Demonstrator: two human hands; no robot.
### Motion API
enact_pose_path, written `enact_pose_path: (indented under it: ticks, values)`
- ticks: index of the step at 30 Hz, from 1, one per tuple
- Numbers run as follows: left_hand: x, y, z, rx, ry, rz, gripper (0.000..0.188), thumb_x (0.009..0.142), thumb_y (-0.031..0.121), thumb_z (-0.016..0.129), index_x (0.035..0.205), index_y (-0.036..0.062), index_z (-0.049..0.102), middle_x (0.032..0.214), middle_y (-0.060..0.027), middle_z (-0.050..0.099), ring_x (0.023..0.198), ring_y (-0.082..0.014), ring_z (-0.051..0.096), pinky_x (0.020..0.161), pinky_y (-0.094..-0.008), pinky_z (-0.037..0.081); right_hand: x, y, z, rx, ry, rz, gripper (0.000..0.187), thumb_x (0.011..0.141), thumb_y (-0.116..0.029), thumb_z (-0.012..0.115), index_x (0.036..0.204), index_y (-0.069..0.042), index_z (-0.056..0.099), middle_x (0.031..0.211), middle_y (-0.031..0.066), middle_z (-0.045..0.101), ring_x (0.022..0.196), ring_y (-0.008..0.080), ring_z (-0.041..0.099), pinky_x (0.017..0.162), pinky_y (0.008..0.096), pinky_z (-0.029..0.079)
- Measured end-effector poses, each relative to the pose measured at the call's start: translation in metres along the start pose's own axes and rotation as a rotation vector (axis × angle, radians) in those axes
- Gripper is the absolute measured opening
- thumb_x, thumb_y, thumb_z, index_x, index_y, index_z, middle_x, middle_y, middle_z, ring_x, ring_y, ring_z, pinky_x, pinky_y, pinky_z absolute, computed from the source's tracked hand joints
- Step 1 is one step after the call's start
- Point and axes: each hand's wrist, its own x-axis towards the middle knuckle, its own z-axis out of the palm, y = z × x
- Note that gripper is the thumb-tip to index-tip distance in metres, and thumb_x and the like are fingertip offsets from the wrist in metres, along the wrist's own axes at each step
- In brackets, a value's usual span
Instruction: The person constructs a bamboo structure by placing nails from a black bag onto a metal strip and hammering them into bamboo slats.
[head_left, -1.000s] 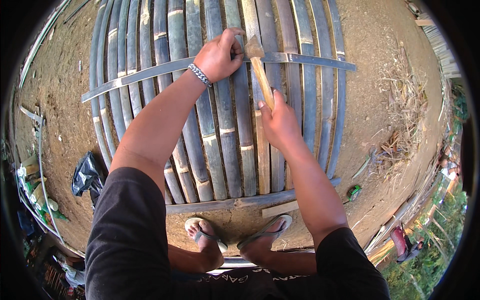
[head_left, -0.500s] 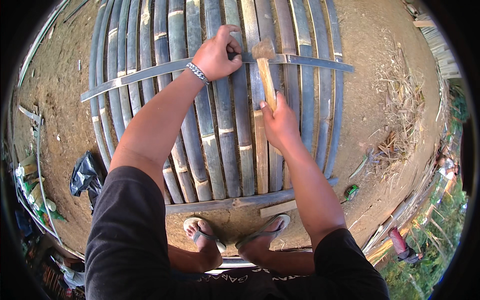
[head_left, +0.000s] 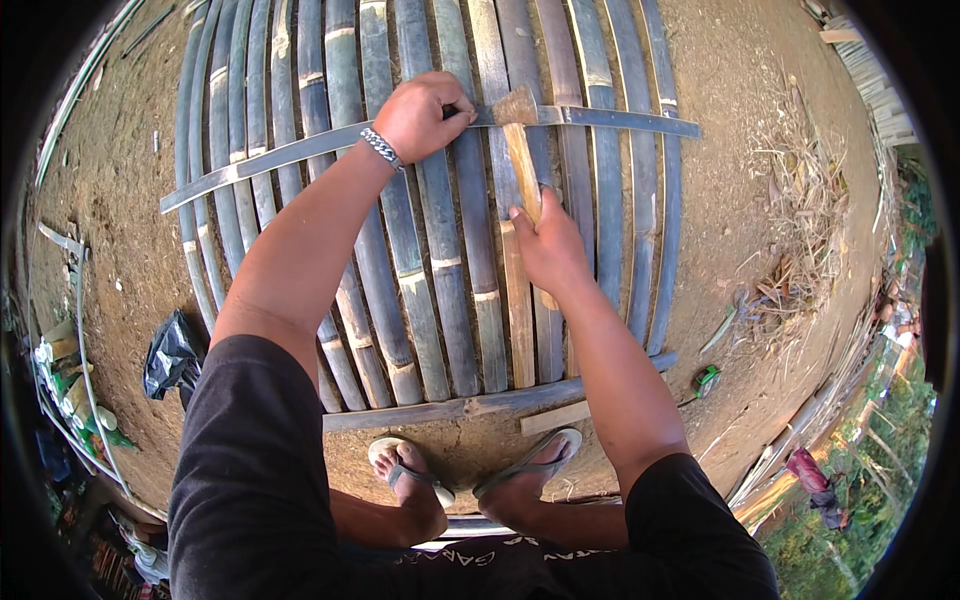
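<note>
My right hand [head_left: 552, 245] grips the pale wooden handle of a hammer [head_left: 524, 165]. The rusty, blocky hammer head lies over a crosswise bamboo strip [head_left: 640, 121], a little right of my other hand; whether it touches the strip I cannot tell. Closed in a pinch, my left hand [head_left: 420, 117] rests at this same strip. Something small and dark shows between its fingers, too hidden to name. Beneath the strip, long dark bamboo slats [head_left: 408, 270] run side by side away from me, with narrow gaps between them.
A bamboo crosspiece [head_left: 450, 412] spans the near ends of the slats, just beyond my sandalled feet. A short board [head_left: 556, 417] lies beside it. A black plastic bag [head_left: 168, 355] is at left, a small green object [head_left: 706, 381] at right, with dry plant scraps [head_left: 800, 210] farther off.
My left hand has come slightly nearer, and its raised index finger is now curled in. The hammer head has shifted a little left and nearer, toward the left hand.
</note>
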Motion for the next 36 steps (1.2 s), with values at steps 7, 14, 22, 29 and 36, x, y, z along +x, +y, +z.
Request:
enact_pose_path:
  ticks: [7, 14, 22, 29, 36]
  values:
    - [0.000, -0.001, 0.001, 0.054, -0.004, 0.003, 0.008, 0.084, 0.012, 0.075, 0.081, 0.0045, 0.072, 0.087, -0.0089, 0.068, 0.088, -0.0303, 0.066, 0.079, -0.0408, 0.054, -0.009, -0.001, -0.002, 0.073, 0.043, -0.108, 0.054, 0.103, -0.032, 0.054, 0.142, 0.003, 0.044, 0.110, 0.0321, 0.068, 0.104, 0.0499, 0.065, 0.090, 0.0553, 0.051]
    - [-0.001, -0.002, 0.000, -0.001, 0.026, 0.007, 0.010, 0.084, 0.014, 0.075, 0.081, 0.0051, 0.071, 0.085, -0.0094, 0.067, 0.091, -0.0312, 0.065, 0.081, -0.0416, 0.053, -0.012, -0.015, 0.000, 0.014, 0.077, -0.155, 0.049, 0.103, -0.031, 0.054, 0.141, -0.001, 0.045, 0.103, 0.0315, 0.069, 0.097, 0.0506, 0.066, 0.084, 0.0573, 0.051]
    - [-0.001, -0.001, 0.001, 0.055, -0.008, -0.025, 0.009, 0.083, 0.013, 0.073, 0.082, 0.0051, 0.071, 0.089, -0.0094, 0.067, 0.095, -0.0320, 0.065, 0.085, -0.0427, 0.053, -0.012, -0.011, 0.002, 0.061, 0.106, -0.182, 0.052, 0.103, -0.033, 0.053, 0.140, 0.003, 0.044, 0.101, 0.0320, 0.069, 0.098, 0.0508, 0.066, 0.085, 0.0574, 0.051]
    - [-0.001, 0.002, 0.004, 0.075, -0.014, -0.024, 0.008, 0.082, 0.012, 0.070, 0.082, 0.0041, 0.071, 0.092, -0.0102, 0.068, 0.096, -0.0319, 0.065, 0.086, -0.0421, 0.054, 0.000, 0.008, 0.004, 0.005, 0.071, -0.083, 0.052, 0.103, -0.031, 0.055, 0.136, 0.008, 0.045, 0.107, 0.0344, 0.067, 0.104, 0.0509, 0.064, 0.089, 0.0562, 0.050]
    - [0.001, -0.009, 0.000, -0.147, 0.337, -0.315, 0.022, 0.084, 0.015, 0.064, 0.101, 0.0029, 0.073, 0.101, -0.0147, 0.070, 0.092, -0.0299, 0.068, 0.083, -0.0388, 0.056, 0.009, 0.012, 0.000, -0.017, 0.030, -0.023, 0.045, 0.102, -0.031, 0.059, 0.127, 0.007, 0.054, 0.112, 0.0321, 0.067, 0.108, 0.0495, 0.064, 0.092, 0.0525, 0.050]
